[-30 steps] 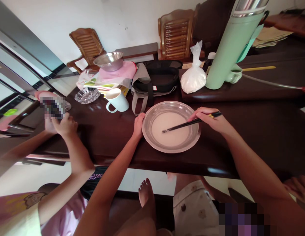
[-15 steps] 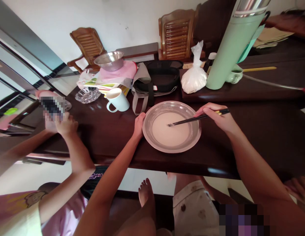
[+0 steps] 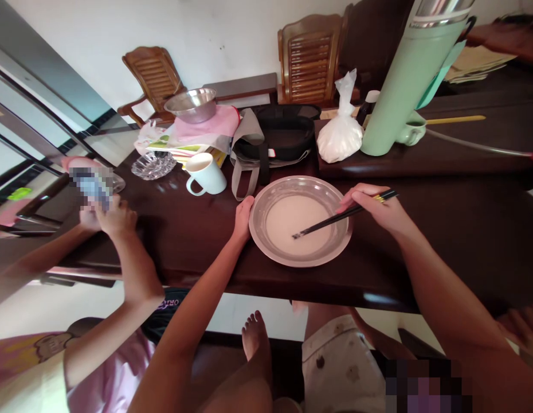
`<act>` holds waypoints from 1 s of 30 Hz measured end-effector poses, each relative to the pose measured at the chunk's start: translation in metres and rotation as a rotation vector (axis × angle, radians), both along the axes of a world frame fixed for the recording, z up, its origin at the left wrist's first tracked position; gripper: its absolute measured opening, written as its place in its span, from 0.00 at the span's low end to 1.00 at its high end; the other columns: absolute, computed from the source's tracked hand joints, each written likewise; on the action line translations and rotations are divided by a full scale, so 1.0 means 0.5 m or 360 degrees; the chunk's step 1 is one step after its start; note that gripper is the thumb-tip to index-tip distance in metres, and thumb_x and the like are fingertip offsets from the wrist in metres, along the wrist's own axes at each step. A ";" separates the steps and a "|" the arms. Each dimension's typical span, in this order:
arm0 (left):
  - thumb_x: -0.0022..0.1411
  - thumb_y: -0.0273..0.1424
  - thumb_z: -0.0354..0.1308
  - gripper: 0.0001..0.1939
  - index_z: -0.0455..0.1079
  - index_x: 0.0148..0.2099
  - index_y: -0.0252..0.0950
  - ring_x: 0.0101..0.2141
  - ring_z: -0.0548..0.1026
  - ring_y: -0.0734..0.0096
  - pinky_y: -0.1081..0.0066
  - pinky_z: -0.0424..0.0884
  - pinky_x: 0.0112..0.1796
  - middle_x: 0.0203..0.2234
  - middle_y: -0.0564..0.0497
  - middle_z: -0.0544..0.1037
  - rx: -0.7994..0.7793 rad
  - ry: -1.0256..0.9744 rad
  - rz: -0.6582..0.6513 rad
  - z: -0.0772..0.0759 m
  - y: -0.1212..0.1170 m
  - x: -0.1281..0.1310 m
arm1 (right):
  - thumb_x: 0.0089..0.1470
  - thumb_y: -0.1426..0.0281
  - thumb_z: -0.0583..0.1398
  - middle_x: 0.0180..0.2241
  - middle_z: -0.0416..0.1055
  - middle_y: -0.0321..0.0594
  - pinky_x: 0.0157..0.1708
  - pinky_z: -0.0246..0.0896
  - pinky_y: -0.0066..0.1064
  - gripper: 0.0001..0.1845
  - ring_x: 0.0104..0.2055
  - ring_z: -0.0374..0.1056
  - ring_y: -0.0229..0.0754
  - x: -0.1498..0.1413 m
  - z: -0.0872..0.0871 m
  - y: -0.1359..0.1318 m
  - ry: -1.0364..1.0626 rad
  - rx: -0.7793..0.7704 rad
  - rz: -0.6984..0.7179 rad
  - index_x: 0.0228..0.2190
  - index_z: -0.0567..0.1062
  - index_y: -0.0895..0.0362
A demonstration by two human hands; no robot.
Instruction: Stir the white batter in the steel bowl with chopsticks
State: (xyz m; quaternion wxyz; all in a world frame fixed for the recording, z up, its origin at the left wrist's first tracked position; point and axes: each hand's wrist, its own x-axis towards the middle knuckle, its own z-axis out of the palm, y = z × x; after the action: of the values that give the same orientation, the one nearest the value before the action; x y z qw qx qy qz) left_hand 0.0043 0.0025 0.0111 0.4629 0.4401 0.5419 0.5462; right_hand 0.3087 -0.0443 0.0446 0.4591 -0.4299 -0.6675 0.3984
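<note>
A wide metal bowl (image 3: 258, 241) stands near the front edge of the dark table, holding a smooth, pale off-white batter (image 3: 287, 221). My left hand (image 3: 243, 219) grips the bowl's left rim. In my right hand (image 3: 372, 203) is a pair of black chopsticks (image 3: 330, 219) with gold bands, held close together. They slant down to the left over the bowl, and their whitened tips are at the batter. Behind the bowl to the right sits a tied clear plastic bag (image 3: 340, 140) of white powder.
A tall green thermos (image 3: 408, 86), a green cup (image 3: 412, 131) and a dark bottle (image 3: 369, 103) stand at the back right. Behind the bowl lie a black-grey bag (image 3: 287, 137), white mug (image 3: 206, 175), glass ashtray (image 3: 153, 165) and steel basin (image 3: 193, 106). At left, another person's hands (image 3: 116, 215) hold a blurred-out device.
The chopstick tips have moved toward me within the bowl, and my right hand has shifted slightly down. My left hand stays on the rim.
</note>
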 end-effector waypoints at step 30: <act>0.63 0.26 0.50 0.20 0.53 0.19 0.37 0.22 0.52 0.76 0.76 0.57 0.26 0.17 0.57 0.55 0.0009 0.0038 -0.0019 0.006 -0.004 0.002 | 0.59 0.57 0.58 0.27 0.79 0.38 0.36 0.71 0.37 0.15 0.32 0.76 0.44 0.005 0.003 0.001 0.0081 -0.0003 -0.0034 0.29 0.80 0.51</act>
State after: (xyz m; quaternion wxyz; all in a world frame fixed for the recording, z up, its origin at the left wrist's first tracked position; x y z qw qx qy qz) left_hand 0.0051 0.0005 0.0142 0.4582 0.4512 0.5433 0.5398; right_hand 0.3111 -0.0436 0.0462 0.4798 -0.4272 -0.6506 0.4050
